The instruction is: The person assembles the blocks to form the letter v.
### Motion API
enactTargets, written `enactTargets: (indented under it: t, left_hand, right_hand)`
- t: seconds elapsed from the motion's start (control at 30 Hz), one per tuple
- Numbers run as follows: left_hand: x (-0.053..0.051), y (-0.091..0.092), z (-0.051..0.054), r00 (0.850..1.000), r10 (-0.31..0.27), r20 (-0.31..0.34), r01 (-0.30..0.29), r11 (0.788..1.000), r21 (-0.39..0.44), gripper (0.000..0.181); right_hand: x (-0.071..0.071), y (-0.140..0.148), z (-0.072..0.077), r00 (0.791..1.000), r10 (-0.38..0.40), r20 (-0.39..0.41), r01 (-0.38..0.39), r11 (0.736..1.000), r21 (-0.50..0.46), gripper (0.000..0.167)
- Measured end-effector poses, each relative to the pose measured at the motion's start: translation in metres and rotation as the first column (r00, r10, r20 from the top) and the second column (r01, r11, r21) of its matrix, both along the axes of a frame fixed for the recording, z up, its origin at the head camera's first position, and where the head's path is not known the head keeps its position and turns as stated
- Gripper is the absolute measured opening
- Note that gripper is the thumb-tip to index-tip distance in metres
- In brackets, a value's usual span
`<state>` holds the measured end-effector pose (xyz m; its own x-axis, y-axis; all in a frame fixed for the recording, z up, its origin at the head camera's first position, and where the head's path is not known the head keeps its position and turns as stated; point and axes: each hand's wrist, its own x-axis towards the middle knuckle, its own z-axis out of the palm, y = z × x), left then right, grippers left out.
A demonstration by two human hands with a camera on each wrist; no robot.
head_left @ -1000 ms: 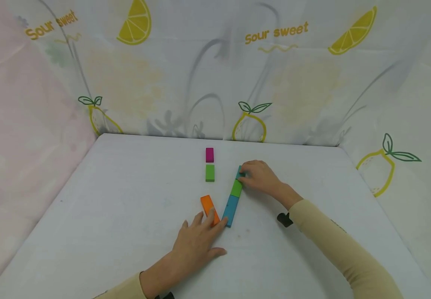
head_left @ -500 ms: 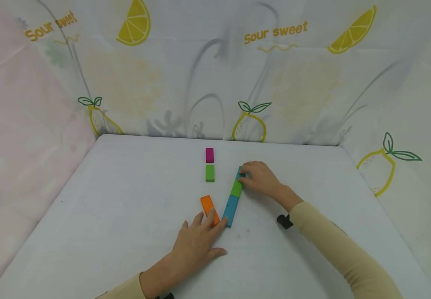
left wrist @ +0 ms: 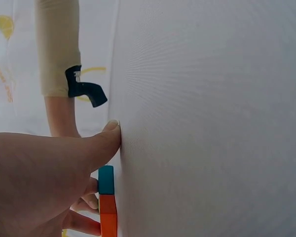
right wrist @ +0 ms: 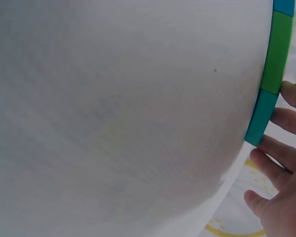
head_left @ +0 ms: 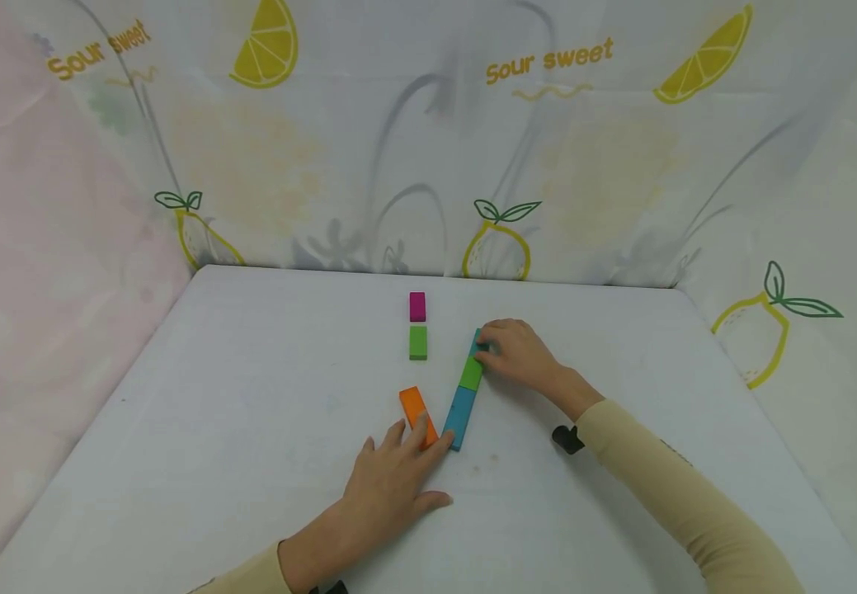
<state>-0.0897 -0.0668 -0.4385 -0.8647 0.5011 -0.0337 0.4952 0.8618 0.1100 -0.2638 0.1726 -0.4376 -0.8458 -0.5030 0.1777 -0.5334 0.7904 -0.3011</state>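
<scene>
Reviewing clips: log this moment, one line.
left hand: touches orange rectangular block, near blue rectangular block; right hand: touches far blue rectangular block; between blues: green rectangular block

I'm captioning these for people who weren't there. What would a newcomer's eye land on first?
Probably the slanting row of blue, green and blue blocks near the middle of the white table, with the right hand touching its far blue block. Just left of the row, the bright orange block lies partly under the left hand. After that, the yellow lemon slices printed high on the backdrop.
</scene>
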Motion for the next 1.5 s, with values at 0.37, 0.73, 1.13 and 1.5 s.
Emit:
enactTargets:
  t: [0.37,0.73,1.13,1.5]
  left_hand:
    - [-0.001,0.0,0.001,1.0,0.003,0.022,-0.003,1.0,0.001,0.075]
    - [-0.005,0.0,0.005,1.0,-0.005,0.02,0.005,1.0,-0.011,0.072]
    - [-0.008,-0.007,0.002,1.0,-0.013,-0.006,0.013,1.0,0.007,0.075]
    - [-0.007,-0.01,-0.002,0.999,-0.014,-0.029,0.015,0.999,0.039,0.075]
  right_hand:
    - [-0.001,0.001,-0.001,1.0,0.01,0.003,-0.01,1.0,-0.007,0.019]
    - [0.001,0.001,0.002,1.0,-0.003,0.018,0.003,1.0,-0.007,0.021]
    - [-0.001,0.002,0.001,1.0,0.018,-0.01,-0.018,1.0,-0.02,0.02]
    - [-0.002,0.002,-0.002,1.0,0.011,0.001,-0.011,1.0,-0.028,0.019]
